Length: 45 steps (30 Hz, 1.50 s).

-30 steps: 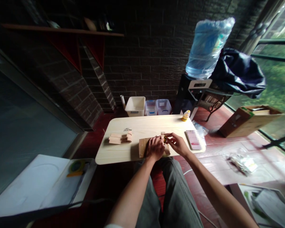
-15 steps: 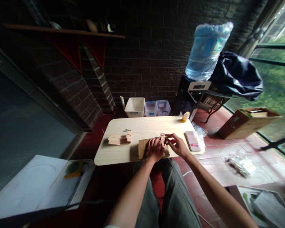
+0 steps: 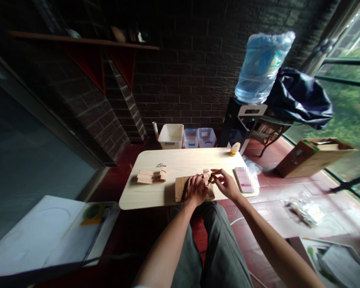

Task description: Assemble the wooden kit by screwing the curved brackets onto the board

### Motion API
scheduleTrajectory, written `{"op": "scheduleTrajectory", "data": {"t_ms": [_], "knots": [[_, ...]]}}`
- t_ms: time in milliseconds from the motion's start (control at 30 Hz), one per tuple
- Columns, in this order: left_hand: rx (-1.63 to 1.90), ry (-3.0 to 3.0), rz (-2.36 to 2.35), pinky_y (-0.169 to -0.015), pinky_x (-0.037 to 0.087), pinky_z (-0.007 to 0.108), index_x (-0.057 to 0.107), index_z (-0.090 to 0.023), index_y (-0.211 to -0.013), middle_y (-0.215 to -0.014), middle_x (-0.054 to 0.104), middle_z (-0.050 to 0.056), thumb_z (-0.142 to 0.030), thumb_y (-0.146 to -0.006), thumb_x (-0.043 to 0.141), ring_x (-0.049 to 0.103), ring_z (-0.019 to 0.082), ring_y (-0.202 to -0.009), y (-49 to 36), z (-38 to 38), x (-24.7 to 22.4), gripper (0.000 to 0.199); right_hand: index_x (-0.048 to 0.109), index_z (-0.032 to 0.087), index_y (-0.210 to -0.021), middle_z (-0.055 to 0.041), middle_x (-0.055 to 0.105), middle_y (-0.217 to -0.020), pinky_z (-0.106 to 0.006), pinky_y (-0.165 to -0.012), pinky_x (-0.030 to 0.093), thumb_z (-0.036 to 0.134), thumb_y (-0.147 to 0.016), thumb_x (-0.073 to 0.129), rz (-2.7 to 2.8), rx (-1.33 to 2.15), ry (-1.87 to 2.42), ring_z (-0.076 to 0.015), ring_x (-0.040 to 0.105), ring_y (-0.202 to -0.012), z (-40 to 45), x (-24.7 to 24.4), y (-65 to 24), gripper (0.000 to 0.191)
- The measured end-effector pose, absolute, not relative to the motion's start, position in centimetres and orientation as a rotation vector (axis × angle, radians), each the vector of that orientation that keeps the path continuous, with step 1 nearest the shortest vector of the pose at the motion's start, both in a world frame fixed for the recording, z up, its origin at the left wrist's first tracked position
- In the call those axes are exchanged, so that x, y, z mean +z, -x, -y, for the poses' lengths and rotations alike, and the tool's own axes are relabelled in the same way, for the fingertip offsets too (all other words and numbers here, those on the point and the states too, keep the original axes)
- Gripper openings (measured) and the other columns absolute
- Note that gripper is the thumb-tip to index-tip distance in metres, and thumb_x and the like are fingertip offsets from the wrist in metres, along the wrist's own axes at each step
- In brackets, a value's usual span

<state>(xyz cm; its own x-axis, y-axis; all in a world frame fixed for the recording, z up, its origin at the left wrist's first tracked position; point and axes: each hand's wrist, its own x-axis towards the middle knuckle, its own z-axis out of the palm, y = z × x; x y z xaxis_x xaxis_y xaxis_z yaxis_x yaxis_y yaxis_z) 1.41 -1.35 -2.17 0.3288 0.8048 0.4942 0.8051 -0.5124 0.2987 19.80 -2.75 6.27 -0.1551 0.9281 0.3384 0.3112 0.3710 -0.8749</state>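
Note:
My left hand (image 3: 195,191) lies over a tan wooden block (image 3: 180,189) at the table's near edge, its fingers draped across the top and the thumb toward the right end. Under and beside those fingers sits a paler wooden piece (image 3: 206,173), partly hidden. My right hand (image 3: 225,184) pinches a small black-and-yellow tool (image 3: 211,177) that looks like a short screwdriver, its lower end at the pale piece. The tip's exact contact cannot be made out. To the left, pale wooden pieces (image 3: 145,177) lie together, with small dark metal bits (image 3: 160,165) just behind them.
On the pale table (image 3: 180,158), a yellow-and-clear bottle (image 3: 234,149) stands at the back right corner, and a phone (image 3: 244,180) lies at the right edge. Plastic bins (image 3: 171,136) line the wall behind. A water dispenser (image 3: 243,116) and a cardboard box (image 3: 312,158) stand right.
The tool in my right hand leans more, and the right fingers have shifted slightly. My left hand stays on the block. The whole view has moved a little.

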Motion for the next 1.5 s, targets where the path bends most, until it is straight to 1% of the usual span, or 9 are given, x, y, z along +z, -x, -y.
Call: {"op": "scheduleTrajectory", "data": {"t_ms": [300, 500, 800, 933, 1033, 1100, 1267, 1433, 1500], "knots": [[-0.929, 2.595, 1.546, -0.122, 0.031, 0.051, 0.054, -0.031, -0.133, -0.146, 0.054, 0.004, -0.029, -0.096, 0.048, 0.044, 0.026, -0.14, -1.3, 1.3, -2.0, 0.038, 0.061, 0.021, -0.103, -0.0108, 0.068, -0.107, -0.031, -0.056, 0.058, 0.05, -0.094, 0.059, 1.662, 0.715, 1.14, -0.0147, 0.066, -0.063, 2.1, 5.7, -19.8, 0.03], [-0.939, 2.571, 1.578, -0.122, 0.03, 0.053, 0.057, -0.03, -0.131, -0.145, 0.056, 0.004, -0.03, -0.095, 0.048, 0.045, 0.027, -0.139, -1.4, 1.1, -2.4, 0.037, 0.057, 0.022, -0.11, -0.0131, 0.066, -0.122, -0.028, -0.054, 0.056, 0.046, -0.096, 0.056, 1.695, 0.815, 1.106, -0.0172, 0.073, -0.071, 2.7, 5.6, -19.3, 0.027], [-0.949, 2.569, 1.555, -0.121, 0.032, 0.052, 0.056, -0.03, -0.131, -0.144, 0.057, 0.005, -0.03, -0.096, 0.048, 0.047, 0.026, -0.138, -1.4, 1.2, -2.3, 0.036, 0.058, 0.022, -0.107, -0.011, 0.067, -0.112, -0.031, -0.058, 0.057, 0.045, -0.095, 0.058, 1.716, 0.72, 1.144, -0.0155, 0.069, -0.065, 2.1, 5.3, -18.9, 0.026], [-0.939, 2.554, 1.563, -0.12, 0.033, 0.052, 0.055, -0.03, -0.132, -0.143, 0.058, 0.006, -0.029, -0.095, 0.05, 0.047, 0.026, -0.138, -1.4, 1.1, -2.4, 0.038, 0.057, 0.022, -0.112, -0.0125, 0.066, -0.119, -0.031, -0.061, 0.058, 0.042, -0.097, 0.055, 1.71, 0.768, 1.095, -0.0166, 0.071, -0.071, 2.4, 5.6, -18.3, 0.025], [-0.912, 2.571, 1.562, -0.12, 0.034, 0.052, 0.056, -0.029, -0.131, -0.143, 0.057, 0.005, -0.031, -0.096, 0.048, 0.047, 0.027, -0.137, -1.3, 1.0, -2.3, 0.036, 0.058, 0.023, -0.112, -0.0126, 0.065, -0.123, -0.027, -0.053, 0.054, 0.04, -0.097, 0.053, 1.72, 0.774, 1.099, -0.016, 0.071, -0.069, 2.7, 5.8, -18.2, 0.024], [-0.908, 2.58, 1.56, -0.119, 0.033, 0.051, 0.057, -0.029, -0.131, -0.143, 0.057, 0.006, -0.031, -0.097, 0.048, 0.047, 0.027, -0.136, -1.3, 1.0, -2.2, 0.035, 0.059, 0.023, -0.109, -0.0115, 0.066, -0.12, -0.026, -0.05, 0.052, 0.041, -0.097, 0.054, 1.724, 0.738, 1.116, -0.0146, 0.068, -0.065, 2.7, 5.7, -18.4, 0.022], [-0.938, 2.575, 1.562, -0.12, 0.033, 0.051, 0.057, -0.029, -0.13, -0.144, 0.056, 0.005, -0.032, -0.096, 0.049, 0.047, 0.027, -0.137, -1.4, 1.0, -2.3, 0.035, 0.061, 0.022, -0.105, -0.0101, 0.066, -0.11, -0.029, -0.055, 0.054, 0.042, -0.095, 0.059, 1.687, 0.65, 1.138, -0.0134, 0.064, -0.062, 2.4, 5.5, -18.6, 0.023], [-0.948, 2.576, 1.556, -0.12, 0.032, 0.053, 0.055, -0.027, -0.132, -0.143, 0.058, 0.006, -0.031, -0.096, 0.048, 0.048, 0.027, -0.136, -1.3, 1.0, -2.3, 0.036, 0.06, 0.022, -0.109, -0.013, 0.065, -0.124, -0.029, -0.059, 0.057, 0.041, -0.098, 0.053, 1.704, 0.779, 1.083, -0.0162, 0.071, -0.073, 2.6, 6.0, -18.1, 0.024], [-0.934, 2.581, 1.561, -0.119, 0.033, 0.053, 0.057, -0.027, -0.13, -0.142, 0.058, 0.007, -0.031, -0.097, 0.047, 0.048, 0.028, -0.136, -1.3, 1.0, -2.3, 0.035, 0.06, 0.022, -0.107, -0.0129, 0.066, -0.126, -0.029, -0.059, 0.057, 0.041, -0.098, 0.053, 1.711, 0.809, 1.077, -0.0159, 0.071, -0.071, 2.7, 6.2, -18.0, 0.022]]}}
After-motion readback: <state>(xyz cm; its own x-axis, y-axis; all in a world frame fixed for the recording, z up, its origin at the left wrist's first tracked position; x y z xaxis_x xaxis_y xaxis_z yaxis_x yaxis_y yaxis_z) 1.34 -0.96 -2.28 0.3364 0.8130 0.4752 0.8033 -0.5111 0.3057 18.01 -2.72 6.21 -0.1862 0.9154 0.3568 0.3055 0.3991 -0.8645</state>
